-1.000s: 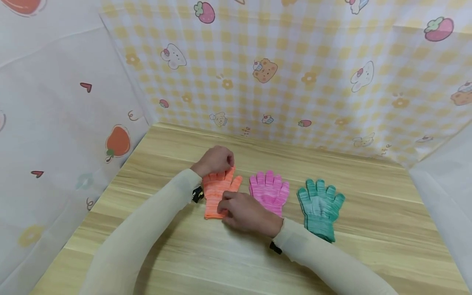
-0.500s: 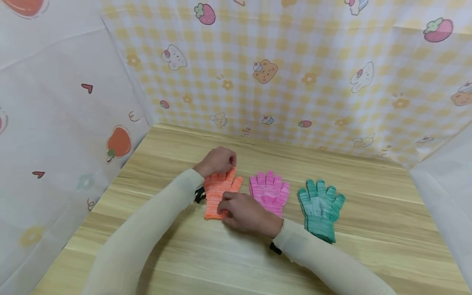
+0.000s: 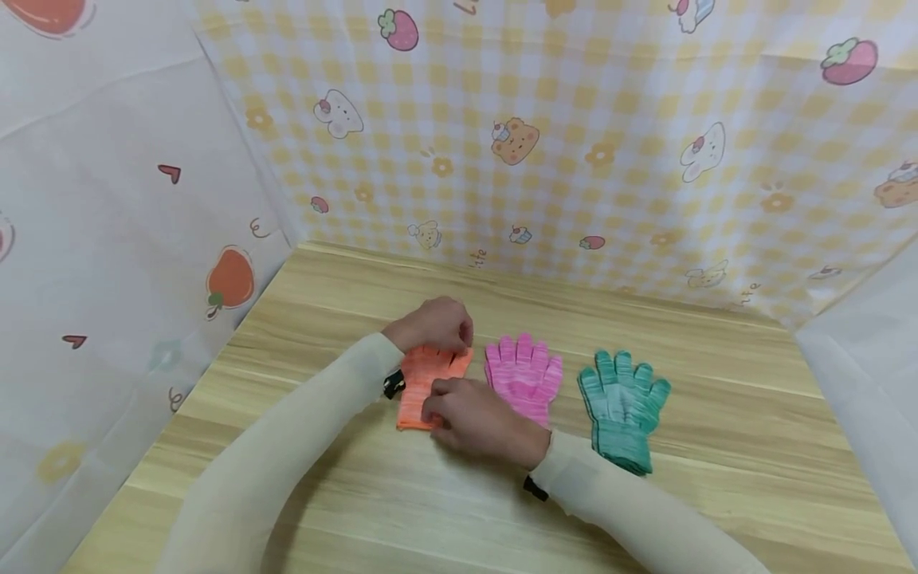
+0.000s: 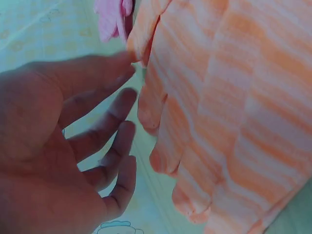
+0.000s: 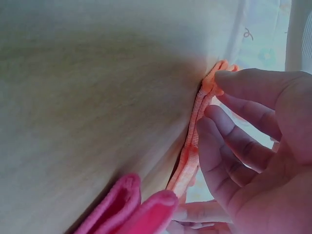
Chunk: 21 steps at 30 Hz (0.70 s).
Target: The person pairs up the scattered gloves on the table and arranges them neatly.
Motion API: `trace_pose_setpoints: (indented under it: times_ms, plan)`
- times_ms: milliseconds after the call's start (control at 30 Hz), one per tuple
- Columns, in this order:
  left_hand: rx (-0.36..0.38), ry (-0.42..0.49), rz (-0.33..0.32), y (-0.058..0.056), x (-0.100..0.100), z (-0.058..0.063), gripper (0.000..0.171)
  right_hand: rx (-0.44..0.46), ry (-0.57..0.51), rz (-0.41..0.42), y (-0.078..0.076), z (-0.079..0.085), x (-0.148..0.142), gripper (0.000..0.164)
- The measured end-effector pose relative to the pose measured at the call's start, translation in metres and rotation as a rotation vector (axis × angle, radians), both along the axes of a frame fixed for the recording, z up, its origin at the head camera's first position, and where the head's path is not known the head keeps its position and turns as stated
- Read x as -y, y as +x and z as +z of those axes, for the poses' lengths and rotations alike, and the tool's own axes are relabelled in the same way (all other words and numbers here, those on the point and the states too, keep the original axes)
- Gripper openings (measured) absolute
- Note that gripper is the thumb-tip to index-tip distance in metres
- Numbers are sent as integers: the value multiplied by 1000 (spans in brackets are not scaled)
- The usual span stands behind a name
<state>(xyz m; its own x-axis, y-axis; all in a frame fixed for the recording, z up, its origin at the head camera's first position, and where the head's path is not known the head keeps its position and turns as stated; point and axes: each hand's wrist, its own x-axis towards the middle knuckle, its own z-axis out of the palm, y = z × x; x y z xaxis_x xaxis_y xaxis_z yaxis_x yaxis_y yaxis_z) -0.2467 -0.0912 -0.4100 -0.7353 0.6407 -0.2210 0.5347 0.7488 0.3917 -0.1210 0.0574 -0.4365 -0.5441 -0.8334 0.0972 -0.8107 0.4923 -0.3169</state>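
Observation:
An orange glove (image 3: 419, 391) lies palm-flat on the table, its fingers toward the back. My left hand (image 3: 439, 323) reaches over its far end; thumb and forefinger pinch the tip of the glove's thumb, while the other fingers hang loosely curved beside the glove's fingertips, as the left wrist view shows. At the near end, my right hand (image 3: 480, 418) pinches the cuff edge (image 5: 209, 83) between thumb and forefinger. Just to the right lies a pink glove (image 3: 523, 375), its cuff partly covered by my right hand and wrist. Farther right is a green pair of gloves (image 3: 624, 402), stacked.
The wood-grain table (image 3: 387, 502) meets a yellow checked cloth wall (image 3: 459, 119) at the back. White printed cloth (image 3: 122, 239) closes off the left side, and more white cloth hangs at the right. My right forearm crosses close in front of the green gloves.
My left hand has shifted right and slightly nearer, from the orange glove's forefinger to its thumb. My right hand keeps its place at the cuff.

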Motion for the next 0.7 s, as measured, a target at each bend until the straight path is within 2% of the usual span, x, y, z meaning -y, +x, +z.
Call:
trace_pose_setpoints:
  times_ms: [100,267,467,567,700]
  plan:
    - [-3,-42,-26,2,-3,-2,11,-2,8,7,2,1,1,6]
    - [-23,-28,-56,4,-6,-1,17,-10,13,4,4,2,3,5]
    - [2,-29,-54,5,-6,-1,9,-25,17,-6,3,1,5,7]
    - [-22,-16,-53,5,-7,-4,11,-15,11,-8,1,1,3,6]
    - [-81,14,-34,8,-5,-5,9,47,-20,-49,-4,8,-6,6]
